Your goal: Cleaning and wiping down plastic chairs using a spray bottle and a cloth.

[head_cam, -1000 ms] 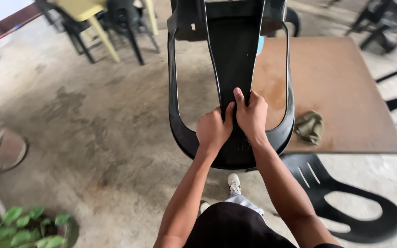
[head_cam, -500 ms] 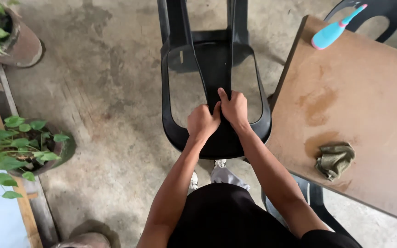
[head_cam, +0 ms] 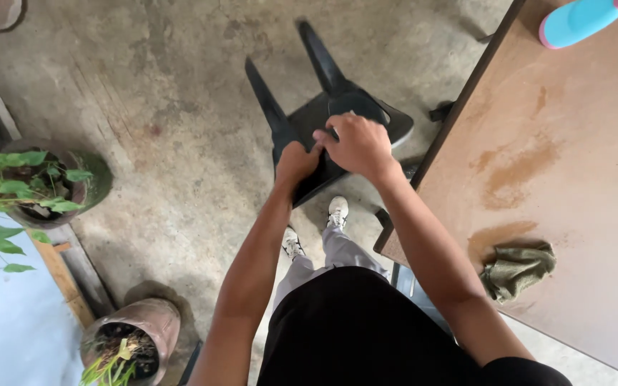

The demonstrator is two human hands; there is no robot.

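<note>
Chair swung lower since half a second ago, legs now pointing away over the concrete floor (head_cam: 166,143).
Left hand (head_cam: 296,163) and right hand (head_cam: 355,143) both clasp the black plastic chair (head_cam: 337,114) beside the table's (head_cam: 574,214) left edge; not yet set down, by the look of it.

The black plastic chair (head_cam: 327,118) is held off the concrete, tipped so two of its tapered legs point away. It hangs just beside the table's edge, above the person's shoes, glossy and dark.

Open floor (head_cam: 180,107) left; table (head_cam: 574,214) edge crowds the right.
</note>
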